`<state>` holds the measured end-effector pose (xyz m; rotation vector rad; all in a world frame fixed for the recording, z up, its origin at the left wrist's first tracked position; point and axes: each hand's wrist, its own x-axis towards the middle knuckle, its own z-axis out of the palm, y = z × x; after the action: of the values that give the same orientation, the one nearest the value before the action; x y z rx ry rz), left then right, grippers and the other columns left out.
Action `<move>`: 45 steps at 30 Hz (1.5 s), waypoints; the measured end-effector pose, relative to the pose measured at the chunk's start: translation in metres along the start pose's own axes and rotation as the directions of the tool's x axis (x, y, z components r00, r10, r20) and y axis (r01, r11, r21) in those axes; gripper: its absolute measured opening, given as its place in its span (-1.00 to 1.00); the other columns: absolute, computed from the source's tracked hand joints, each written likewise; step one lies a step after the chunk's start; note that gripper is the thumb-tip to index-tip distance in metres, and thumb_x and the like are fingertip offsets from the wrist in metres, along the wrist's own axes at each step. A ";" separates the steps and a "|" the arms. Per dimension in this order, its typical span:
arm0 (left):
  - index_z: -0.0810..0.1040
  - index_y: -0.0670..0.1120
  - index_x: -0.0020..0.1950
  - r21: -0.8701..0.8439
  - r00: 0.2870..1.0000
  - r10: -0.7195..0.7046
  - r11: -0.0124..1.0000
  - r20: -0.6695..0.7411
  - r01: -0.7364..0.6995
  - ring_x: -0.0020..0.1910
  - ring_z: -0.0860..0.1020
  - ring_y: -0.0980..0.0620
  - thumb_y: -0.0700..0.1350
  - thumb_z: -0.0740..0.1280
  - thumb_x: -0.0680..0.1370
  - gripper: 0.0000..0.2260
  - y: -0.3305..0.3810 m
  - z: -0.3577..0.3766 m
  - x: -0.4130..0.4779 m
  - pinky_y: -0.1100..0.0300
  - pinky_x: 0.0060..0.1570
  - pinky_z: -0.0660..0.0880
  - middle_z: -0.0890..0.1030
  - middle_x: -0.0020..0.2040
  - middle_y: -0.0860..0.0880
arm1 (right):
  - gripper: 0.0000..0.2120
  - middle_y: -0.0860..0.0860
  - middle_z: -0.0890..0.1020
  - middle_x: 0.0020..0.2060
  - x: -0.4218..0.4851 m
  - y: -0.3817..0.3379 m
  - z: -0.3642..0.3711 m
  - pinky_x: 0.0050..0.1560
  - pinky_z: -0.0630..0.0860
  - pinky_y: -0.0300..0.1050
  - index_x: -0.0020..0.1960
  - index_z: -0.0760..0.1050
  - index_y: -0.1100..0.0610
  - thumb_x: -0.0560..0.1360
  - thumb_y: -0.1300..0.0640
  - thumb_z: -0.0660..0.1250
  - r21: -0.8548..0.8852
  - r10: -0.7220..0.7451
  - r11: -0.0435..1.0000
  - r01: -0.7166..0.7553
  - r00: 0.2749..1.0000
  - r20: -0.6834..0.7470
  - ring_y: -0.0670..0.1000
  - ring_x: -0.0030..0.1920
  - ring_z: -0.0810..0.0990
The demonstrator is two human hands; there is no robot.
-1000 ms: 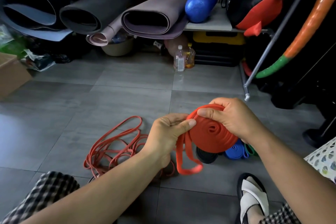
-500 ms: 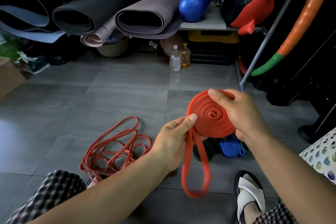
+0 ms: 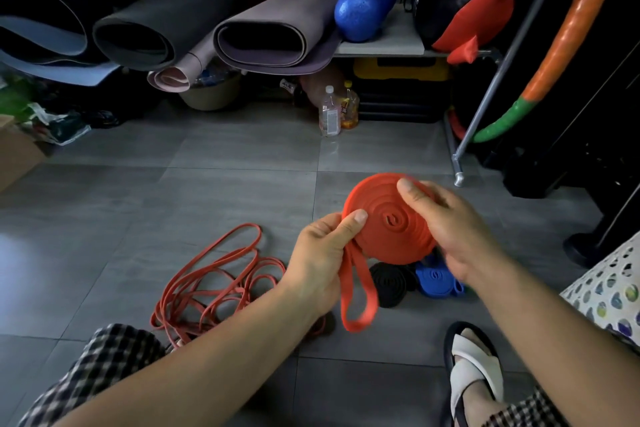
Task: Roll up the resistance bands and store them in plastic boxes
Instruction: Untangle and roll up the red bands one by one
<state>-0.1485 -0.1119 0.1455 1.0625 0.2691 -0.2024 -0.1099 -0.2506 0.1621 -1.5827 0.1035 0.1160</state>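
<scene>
I hold a wide red resistance band [image 3: 382, 218] wound into a flat spiral disc above the floor. My right hand [image 3: 450, 229] grips the disc from the right, thumb across its face. My left hand [image 3: 322, 260] pinches the disc's left edge with the thumb on top, and the band's loose end hangs below it as a short loop [image 3: 356, 291]. A thin red band [image 3: 214, 284] lies tangled on the tiles to the left. A rolled black band [image 3: 389, 282] and a rolled blue band [image 3: 436, 279] lie on the floor under the disc. No plastic box is in view.
Rolled exercise mats [image 3: 277, 35] and a blue foam roller [image 3: 363, 5] lie along the back. Two bottles [image 3: 336, 111] stand on the grey tiles. A metal rack leg [image 3: 457, 163] and dark gear stand at the right. My sandalled foot [image 3: 474, 367] is at the lower right.
The disc has risen a little and turned its spiral face toward me. The hanging loop has grown shorter as more band went onto the roll, and both hands have shifted their hold.
</scene>
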 end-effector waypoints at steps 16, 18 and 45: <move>0.56 -0.27 -0.01 0.225 0.998 0.003 0.974 0.062 -0.017 -0.34 0.60 -0.01 -0.26 0.31 0.49 -0.88 0.012 -0.015 0.006 0.13 -0.25 0.58 0.63 -0.27 -0.13 | -0.77 -0.06 0.63 -0.48 0.004 -0.004 0.000 -0.35 0.57 -0.22 -0.27 0.56 0.10 0.28 -0.07 0.39 -0.057 0.002 0.998 0.000 0.999 0.035 -0.11 -0.44 0.60; 0.58 -0.25 -0.03 0.278 0.995 -0.052 0.960 0.082 0.027 -0.32 0.63 -0.01 -0.26 0.31 0.50 -0.89 0.014 -0.018 0.006 0.15 -0.24 0.59 0.64 -0.27 -0.12 | -0.76 -0.04 0.63 -0.48 0.004 -0.006 -0.001 -0.37 0.58 -0.20 -0.27 0.55 0.11 0.28 -0.08 0.39 -0.051 0.003 0.999 -0.002 1.000 0.017 -0.08 -0.44 0.61; 0.59 -0.24 -0.35 -0.151 0.993 -0.111 0.983 -0.049 0.103 -0.30 0.66 0.06 -0.20 0.23 0.49 -0.74 0.035 -0.056 0.007 0.22 -0.32 0.61 0.66 -0.32 -0.11 | -0.82 -0.09 0.60 -0.52 0.020 -0.009 -0.030 -0.38 0.51 -0.31 -0.28 0.53 0.11 0.42 0.03 0.39 -0.063 -0.064 0.996 0.055 0.987 -0.150 -0.18 -0.49 0.54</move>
<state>-0.1382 -0.0468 0.1464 0.9078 0.3878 -0.2453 -0.0886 -0.2805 0.1685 -1.6512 0.1730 -0.0488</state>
